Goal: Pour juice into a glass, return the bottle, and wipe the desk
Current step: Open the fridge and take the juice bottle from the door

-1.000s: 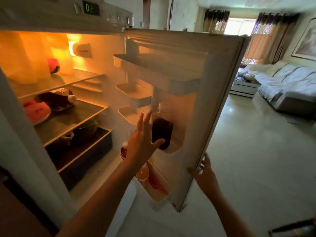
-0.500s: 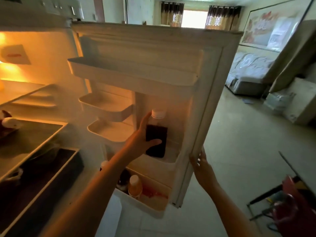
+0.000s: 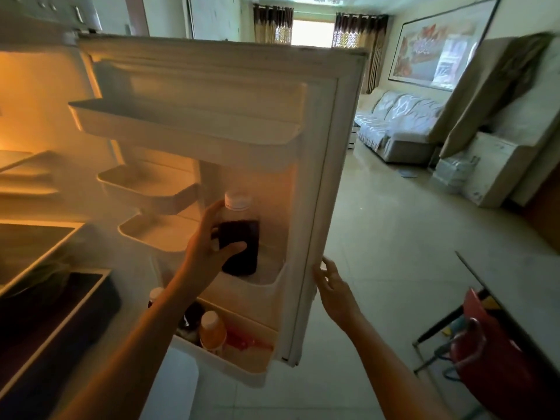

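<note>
A clear bottle of dark juice (image 3: 247, 237) with a white cap stands in the middle shelf of the open fridge door (image 3: 327, 165). My left hand (image 3: 209, 250) grips the bottle, thumb across its front and fingers behind it. My right hand (image 3: 331, 286) holds the door's outer edge with its fingers round the far side. No glass or desk is in view.
The bottom door shelf (image 3: 242, 368) holds an orange-capped bottle (image 3: 212, 328) and other small bottles. Upper door trays (image 3: 181, 122) hold nothing. Fridge shelves (image 3: 36, 237) lie at left. A sofa (image 3: 397, 128) stands far back, a red chair (image 3: 497, 353) at lower right on tiled floor.
My left hand has gone from open beside the bottle to wrapped round it. The view swung right toward the door. My right hand stayed on the door edge.
</note>
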A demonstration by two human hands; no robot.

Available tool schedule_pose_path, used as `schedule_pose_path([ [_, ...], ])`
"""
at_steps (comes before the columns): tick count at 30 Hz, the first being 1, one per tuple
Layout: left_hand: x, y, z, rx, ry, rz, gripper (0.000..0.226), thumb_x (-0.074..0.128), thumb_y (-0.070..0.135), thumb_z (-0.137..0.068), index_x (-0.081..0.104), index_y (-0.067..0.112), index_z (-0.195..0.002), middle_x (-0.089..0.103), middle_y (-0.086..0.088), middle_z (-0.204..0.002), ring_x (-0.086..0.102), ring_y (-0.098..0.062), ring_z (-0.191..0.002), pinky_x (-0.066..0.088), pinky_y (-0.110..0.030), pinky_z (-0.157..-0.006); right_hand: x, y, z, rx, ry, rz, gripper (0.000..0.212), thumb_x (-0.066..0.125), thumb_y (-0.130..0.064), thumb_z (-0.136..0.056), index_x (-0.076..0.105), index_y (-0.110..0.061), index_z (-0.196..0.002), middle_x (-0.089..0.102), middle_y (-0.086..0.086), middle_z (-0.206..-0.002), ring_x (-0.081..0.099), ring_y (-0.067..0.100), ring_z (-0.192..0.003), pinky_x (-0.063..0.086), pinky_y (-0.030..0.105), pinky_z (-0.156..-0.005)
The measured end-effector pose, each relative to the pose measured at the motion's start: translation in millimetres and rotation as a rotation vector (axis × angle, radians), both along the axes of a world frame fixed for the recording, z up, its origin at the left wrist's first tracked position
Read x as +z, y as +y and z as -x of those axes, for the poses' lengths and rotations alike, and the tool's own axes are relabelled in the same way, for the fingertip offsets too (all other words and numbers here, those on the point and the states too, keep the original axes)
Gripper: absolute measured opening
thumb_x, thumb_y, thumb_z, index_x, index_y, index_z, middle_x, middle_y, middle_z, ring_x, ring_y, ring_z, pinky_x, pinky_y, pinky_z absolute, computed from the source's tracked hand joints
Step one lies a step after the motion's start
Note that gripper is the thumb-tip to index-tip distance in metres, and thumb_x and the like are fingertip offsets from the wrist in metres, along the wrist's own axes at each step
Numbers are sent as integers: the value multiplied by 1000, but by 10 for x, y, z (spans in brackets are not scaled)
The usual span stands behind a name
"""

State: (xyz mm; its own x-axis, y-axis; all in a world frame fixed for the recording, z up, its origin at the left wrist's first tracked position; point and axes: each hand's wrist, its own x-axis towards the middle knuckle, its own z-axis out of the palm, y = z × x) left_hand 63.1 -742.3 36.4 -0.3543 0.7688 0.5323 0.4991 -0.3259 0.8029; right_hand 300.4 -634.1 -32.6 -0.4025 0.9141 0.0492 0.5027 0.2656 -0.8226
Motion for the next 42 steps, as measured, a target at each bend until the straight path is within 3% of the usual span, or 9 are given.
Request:
schedule_pose_path([
  [4, 164, -271, -171, 71, -58, -37, 84, 71, -2, -75, 34, 48, -131, 52, 29, -119, 55, -2, -111, 54, -28, -83, -10, -42, -95, 48, -148, -83, 43, 26, -52, -96, 30, -36, -136, 68, 3, -109, 65, 21, -81, 50, 38, -68],
  [7, 322, -471, -405, 122, -27, -52, 87, 71, 1, -76, 32, 57, -130, 53, 28, -119, 54, 1, -112, 53, -18, -74, 13, -65, -147, 97, -269, -215, 37, 29, -44, -98, 29, -34, -134, 68, 5, -93, 66, 26, -78, 53, 44, -71],
  [13, 467, -763, -1114, 162, -48, -25, 86, 70, 2, -76, 34, 68, -118, 51, 22, -115, 55, 10, -104, 56, -30, -74, 86, -97, -156, 175, -304, -263, 39, 29, -37, -100, 31, -30, -138, 69, 6, -101, 67, 24, -81, 55, 46, -75],
  [16, 468, -791, -1472, 109, -92, 31, 69, 67, -4, -78, 43, 49, -115, 54, 19, -109, 56, 15, -98, 54, -48, -85, 155, -66, -227, 178, -215, -144, 47, 31, -45, -98, 24, -29, -143, 69, 4, -103, 66, 19, -85, 54, 40, -76],
  [19, 424, -727, -1797, 83, -85, 85, 68, 67, 3, -79, 38, 45, -123, 55, 22, -112, 56, 8, -106, 53, -44, -89, 232, 18, -467, 195, -179, -176, 56, 38, -47, -96, 19, -27, -144, 64, 4, -120, 62, 22, -103, 48, 38, -80],
  [24, 257, -341, -2191, 76, -45, 98, 71, 74, 11, -75, 38, 42, -128, 56, 21, -113, 58, 7, -102, 56, -28, -82, 384, 262, -1123, 155, -198, -419, 61, 51, -43, -91, 24, -24, -143, 57, 6, -130, 58, 25, -111, 49, 42, -89],
  [28, 88, 80, -2391, 59, -47, 91, 83, 78, 8, -71, 38, 59, -123, 56, 30, -109, 56, 13, -102, 50, -8, -73, 367, 463, -1564, 79, -263, -539, 62, 51, -46, -90, 29, -23, -142, 50, 5, -137, 48, 24, -122, 43, 42, -96],
  [35, -197, 908, -2536, 49, -58, 121, 85, 80, 17, -69, 35, 56, -130, 54, 31, -112, 55, 13, -102, 49, -10, -73, 280, 957, -1912, 8, -360, -505, 56, 42, -52, -92, 33, -26, -141, 40, 1, -146, 32, 21, -135, 31, 44, -106],
  [42, -456, 1847, -2446, 43, -96, 109, 84, 82, 15, -67, 41, 51, -130, 59, 33, -115, 60, -1, -104, 50, -28, -86, 349, 1650, -1980, -6, -365, -473, 54, 42, -53, -92, 34, -29, -140, 40, -3, -145, 28, 16, -136, 29, 42, -107],
])
